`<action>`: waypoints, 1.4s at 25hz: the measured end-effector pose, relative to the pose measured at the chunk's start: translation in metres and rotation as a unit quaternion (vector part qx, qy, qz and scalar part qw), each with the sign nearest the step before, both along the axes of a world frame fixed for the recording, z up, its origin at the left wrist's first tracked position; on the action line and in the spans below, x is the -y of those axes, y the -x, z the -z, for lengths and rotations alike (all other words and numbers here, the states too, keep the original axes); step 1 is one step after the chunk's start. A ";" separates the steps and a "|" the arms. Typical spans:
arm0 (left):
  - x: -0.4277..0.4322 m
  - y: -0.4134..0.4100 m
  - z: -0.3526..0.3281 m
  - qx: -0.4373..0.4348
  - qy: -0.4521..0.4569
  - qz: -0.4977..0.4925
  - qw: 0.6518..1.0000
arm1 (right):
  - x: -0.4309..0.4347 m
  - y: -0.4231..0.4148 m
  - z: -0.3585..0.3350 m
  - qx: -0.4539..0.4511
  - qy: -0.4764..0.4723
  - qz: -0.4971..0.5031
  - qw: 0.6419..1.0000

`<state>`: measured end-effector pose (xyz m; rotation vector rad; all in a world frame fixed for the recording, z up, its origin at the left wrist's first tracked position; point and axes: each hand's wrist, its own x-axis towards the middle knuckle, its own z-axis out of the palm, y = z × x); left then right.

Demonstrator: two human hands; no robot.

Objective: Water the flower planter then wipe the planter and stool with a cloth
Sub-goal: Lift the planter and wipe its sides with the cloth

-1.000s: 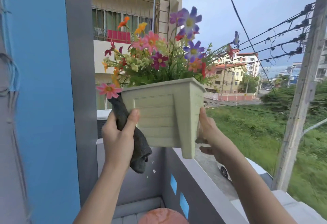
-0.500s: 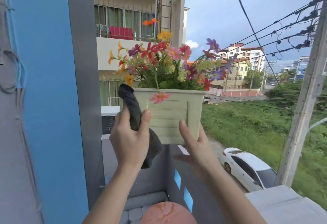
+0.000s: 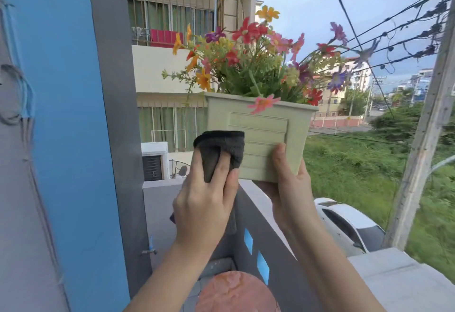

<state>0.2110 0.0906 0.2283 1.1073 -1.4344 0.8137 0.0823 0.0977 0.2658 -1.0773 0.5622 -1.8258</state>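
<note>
planter [image 3: 270,136], pale green and slatted, is lifted clear of any surface and held roughly upright at chest height above the grey parapet [image 3: 275,237], with its front face turned toward the person. held this way, each side can probably be turned to the cloth without bending down to it. its flowers [image 3: 253,65] spread wide above the rim in red, orange, pink and purple, one pink bloom drooping over the front edge. they make the load top-heavy, so support from below seems sensible. a white car [image 3: 344,223] is parked far beneath the parapet's outer side, and a slip outward would be costly. the stool [image 3: 234,292], a round reddish top at the bottom edge of view, stands low between the forearms with nothing on it, and judging by its bare top its wiping is not yet begun. the left hand [image 3: 204,208] grips a dark grey cloth [image 3: 221,146], its fingers curled over the bunched fabric, which is pressed against the lower left of the front panel, so the wiping of the planter looks under way. the right hand [image 3: 290,193] cups the base from beneath as the carrying hand, its thumb [image 3: 279,159] laid up the front face to steady the planter against the cloth's push. its other fingers are hidden under the base.
</note>
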 end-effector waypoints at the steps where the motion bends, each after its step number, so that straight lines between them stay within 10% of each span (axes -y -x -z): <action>1: 0.000 0.001 0.011 0.021 0.004 -0.013 1.000 | 0.000 0.004 -0.001 0.000 0.003 0.002 1.000; 25: -0.014 0.015 0.036 0.210 -0.057 0.001 0.976 | 0.009 0.025 0.012 0.003 0.003 0.033 0.999; 30: -0.009 -0.006 -0.030 0.012 -0.012 0.015 1.000 | 0.009 0.029 0.023 -0.029 -0.007 0.021 0.999; 35: -0.019 0.004 0.015 0.025 -0.069 0.088 0.993 | 0.010 0.039 0.027 -0.022 -0.014 0.002 1.000</action>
